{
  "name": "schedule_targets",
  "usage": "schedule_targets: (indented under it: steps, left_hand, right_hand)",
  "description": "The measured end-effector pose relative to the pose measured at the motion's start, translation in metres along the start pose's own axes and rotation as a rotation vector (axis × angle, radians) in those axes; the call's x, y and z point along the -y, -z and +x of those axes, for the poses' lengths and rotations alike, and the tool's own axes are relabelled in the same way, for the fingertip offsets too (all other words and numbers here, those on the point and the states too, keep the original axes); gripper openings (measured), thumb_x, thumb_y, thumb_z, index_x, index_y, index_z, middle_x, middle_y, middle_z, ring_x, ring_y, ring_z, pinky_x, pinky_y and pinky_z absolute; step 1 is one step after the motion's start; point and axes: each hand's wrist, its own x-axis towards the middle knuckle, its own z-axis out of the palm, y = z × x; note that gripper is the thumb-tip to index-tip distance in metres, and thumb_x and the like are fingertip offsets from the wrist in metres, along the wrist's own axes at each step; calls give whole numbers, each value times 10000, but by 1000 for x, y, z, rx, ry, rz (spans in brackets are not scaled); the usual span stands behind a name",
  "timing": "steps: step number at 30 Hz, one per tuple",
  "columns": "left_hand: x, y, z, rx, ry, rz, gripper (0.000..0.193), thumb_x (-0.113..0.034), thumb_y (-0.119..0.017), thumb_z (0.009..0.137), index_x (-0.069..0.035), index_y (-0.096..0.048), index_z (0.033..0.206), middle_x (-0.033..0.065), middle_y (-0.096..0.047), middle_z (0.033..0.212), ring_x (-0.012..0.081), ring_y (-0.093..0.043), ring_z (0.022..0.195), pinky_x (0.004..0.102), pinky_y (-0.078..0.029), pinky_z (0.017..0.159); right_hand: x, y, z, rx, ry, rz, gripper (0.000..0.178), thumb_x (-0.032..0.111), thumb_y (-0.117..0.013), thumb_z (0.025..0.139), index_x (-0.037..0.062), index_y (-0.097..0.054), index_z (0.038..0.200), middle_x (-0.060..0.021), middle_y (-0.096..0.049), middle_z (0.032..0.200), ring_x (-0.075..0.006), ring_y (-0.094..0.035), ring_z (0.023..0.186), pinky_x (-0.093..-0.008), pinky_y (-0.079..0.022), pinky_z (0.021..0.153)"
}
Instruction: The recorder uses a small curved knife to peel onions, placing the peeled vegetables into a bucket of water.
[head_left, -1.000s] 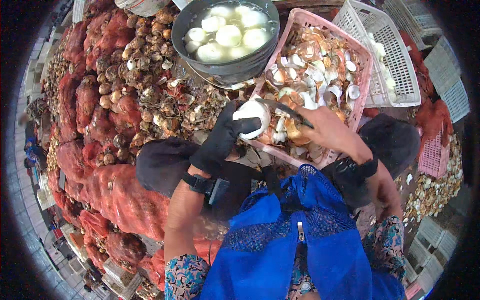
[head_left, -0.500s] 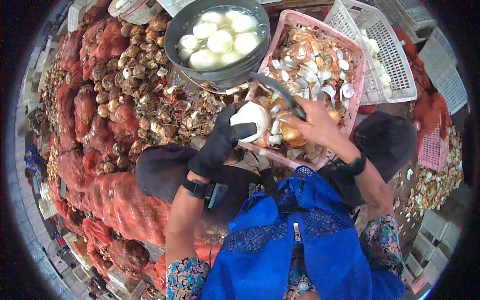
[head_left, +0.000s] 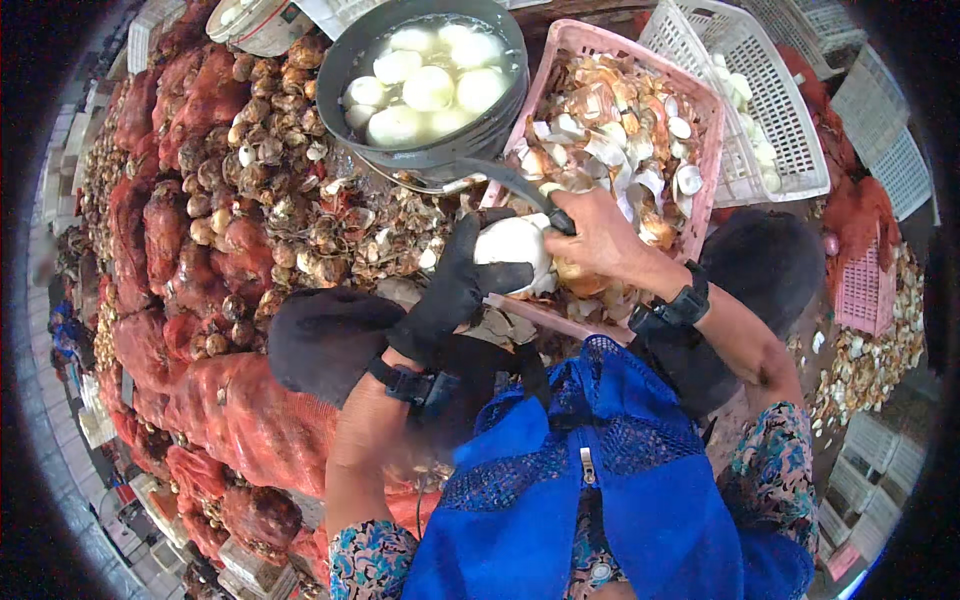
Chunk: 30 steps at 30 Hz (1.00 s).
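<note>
My left hand (head_left: pixel 447 290), in a black glove, is closed round a large white peeled onion (head_left: pixel 508 247). My bare right hand (head_left: pixel 608 238) grips the dark handle of a curved knife (head_left: pixel 518 186), its blade reaching left above the onion. The fingers of that hand touch or come very near the onion's right side. Both hands are over the near left edge of a pink plastic crate (head_left: pixel 716 140), filled with brown onion skins and white peelings (head_left: pixel 622 150).
Beyond my hands, a dark pot (head_left: pixel 345 140) holds peeled onions (head_left: pixel 428 88) in water. A white crate (head_left: pixel 800 130) with white onions stands at the right. Unpeeled onions (head_left: pixel 255 140) and red mesh sacks (head_left: pixel 255 410) cover the left. A small pink basket (head_left: pixel 865 290) sits far right.
My right hand and the knife have moved left and slightly up, closer to the onion. The left hand and onion have shifted slightly. The view has shifted a little too.
</note>
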Motion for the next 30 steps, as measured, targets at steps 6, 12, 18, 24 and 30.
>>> schedule_targets:
  steps: [6,12,18,24,30]
  left_hand:
    - [-7,-6,5,0,47,-309,703,-201,-805,727,-52,-448,1314,98,-513,1234,199,-521,1127,345,-461,960]
    - [-7,-3,12,-128,-3,-174,672,-225,-784,746,-54,-453,1305,87,-549,1202,191,-556,1093,327,-491,916]
    - [-19,1,9,-38,11,-343,641,-208,-718,769,-39,-455,1328,98,-578,1186,192,-575,1079,348,-479,945]
    - [-7,10,9,-64,-43,-797,670,-307,-657,847,4,-403,1382,134,-555,1292,263,-562,1183,393,-461,1021]
    - [-13,5,10,-20,3,-967,658,-338,-621,891,3,-379,1400,155,-511,1356,284,-537,1230,426,-463,1033]
  right_hand:
    - [1,10,1,-3,-246,241,280,191,-654,727,-63,-549,674,-151,-547,544,-229,-573,476,-365,-463,491]
    - [2,2,3,-83,-100,323,210,132,-616,790,-66,-576,732,-101,-592,615,-159,-581,471,-306,-459,424]
    - [23,22,-2,9,-572,962,259,118,-620,805,-31,-593,1015,-43,-599,675,-100,-523,447,-251,-416,395]
    - [0,36,-3,-126,-709,1056,115,112,-599,826,9,-563,862,-41,-558,633,-109,-516,429,-252,-412,374]
    - [-21,37,5,-120,-496,397,141,86,-589,782,-48,-582,825,-102,-570,627,-148,-521,405,-318,-442,414]
